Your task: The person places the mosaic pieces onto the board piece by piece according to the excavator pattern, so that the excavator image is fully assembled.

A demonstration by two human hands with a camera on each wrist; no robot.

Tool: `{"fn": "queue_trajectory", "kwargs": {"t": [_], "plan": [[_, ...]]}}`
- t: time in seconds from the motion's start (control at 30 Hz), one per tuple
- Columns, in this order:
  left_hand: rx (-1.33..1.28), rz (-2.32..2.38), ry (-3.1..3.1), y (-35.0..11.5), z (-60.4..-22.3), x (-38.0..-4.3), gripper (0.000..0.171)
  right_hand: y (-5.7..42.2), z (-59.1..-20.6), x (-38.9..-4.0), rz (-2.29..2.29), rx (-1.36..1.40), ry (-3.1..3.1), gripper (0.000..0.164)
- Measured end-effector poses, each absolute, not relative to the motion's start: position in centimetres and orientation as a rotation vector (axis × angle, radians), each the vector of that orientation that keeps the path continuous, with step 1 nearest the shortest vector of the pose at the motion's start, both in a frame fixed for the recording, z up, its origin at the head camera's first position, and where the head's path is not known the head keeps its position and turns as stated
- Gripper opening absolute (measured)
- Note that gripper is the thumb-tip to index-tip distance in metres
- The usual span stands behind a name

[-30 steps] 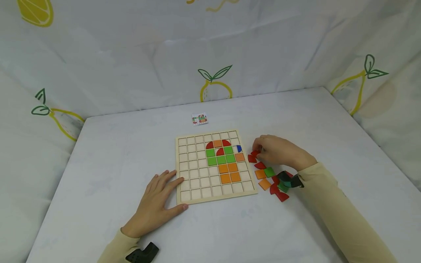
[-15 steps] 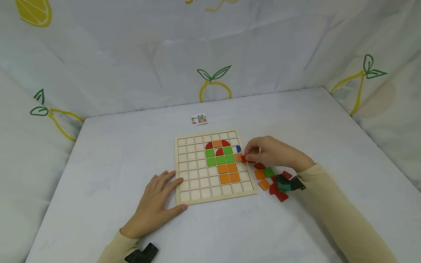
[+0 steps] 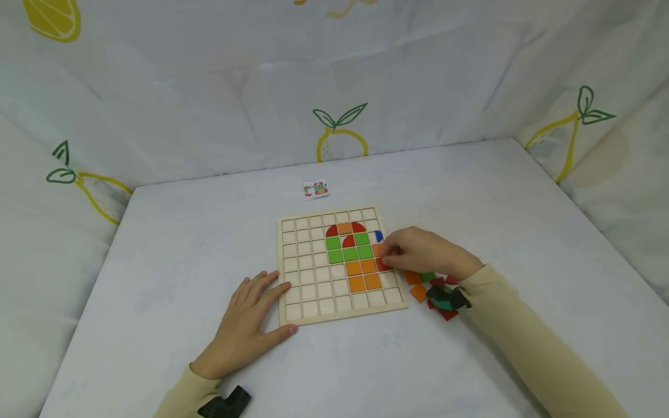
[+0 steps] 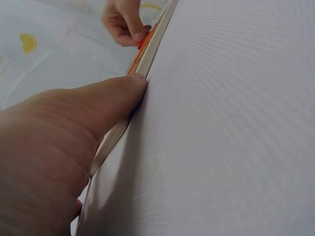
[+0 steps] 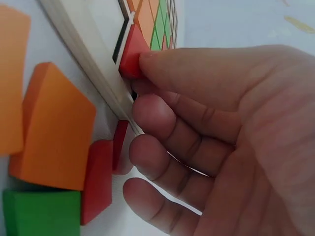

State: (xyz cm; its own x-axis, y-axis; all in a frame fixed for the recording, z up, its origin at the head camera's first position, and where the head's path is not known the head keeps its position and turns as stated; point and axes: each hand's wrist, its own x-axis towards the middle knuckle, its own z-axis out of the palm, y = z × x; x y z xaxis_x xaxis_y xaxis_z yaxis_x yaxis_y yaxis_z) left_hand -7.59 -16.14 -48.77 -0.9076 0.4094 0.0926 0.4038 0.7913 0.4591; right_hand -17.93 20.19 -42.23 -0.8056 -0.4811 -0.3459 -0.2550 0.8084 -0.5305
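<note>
A wooden grid board (image 3: 308, 293) lies flat, with green, orange and red tiles and one blue piece in its cells. My right hand (image 3: 425, 252) is over its right edge. Between thumb and forefinger it pinches a red tile (image 5: 132, 53), which sits at a cell in the right column, below an orange tile (image 3: 378, 250). Part of that red tile is hidden by the fingers. My left hand (image 3: 251, 325) rests at the board's left front corner, fingers spread and fairly straight; its thumb (image 4: 115, 98) touches the board's edge.
Loose tiles lie right of the board, among them an orange tile (image 3: 418, 292), a green tile (image 5: 44, 211) and several red ones, partly covered by the right wrist. A small printed pattern card (image 3: 316, 189) lies behind the board. A white cloth backdrop stands behind.
My right hand has picked a red tile from the loose ones and brought it left and toward me, onto the board's right column. The left hand has stayed in place.
</note>
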Motion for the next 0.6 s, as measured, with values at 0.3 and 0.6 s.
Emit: {"fn": "queue_trajectory", "kwargs": {"t": [0.3,0.6], "plan": [[0.685,0.746,2.981,-16.11,-48.75,-7.65,0.075,19.69,-41.94,-17.52,-0.616,-0.570,2.589,0.010],[0.699,0.758,2.992,-16.12,-48.76,-7.52,0.073,19.74,-41.41,-17.31,-0.601,-0.581,2.647,0.006]]}}
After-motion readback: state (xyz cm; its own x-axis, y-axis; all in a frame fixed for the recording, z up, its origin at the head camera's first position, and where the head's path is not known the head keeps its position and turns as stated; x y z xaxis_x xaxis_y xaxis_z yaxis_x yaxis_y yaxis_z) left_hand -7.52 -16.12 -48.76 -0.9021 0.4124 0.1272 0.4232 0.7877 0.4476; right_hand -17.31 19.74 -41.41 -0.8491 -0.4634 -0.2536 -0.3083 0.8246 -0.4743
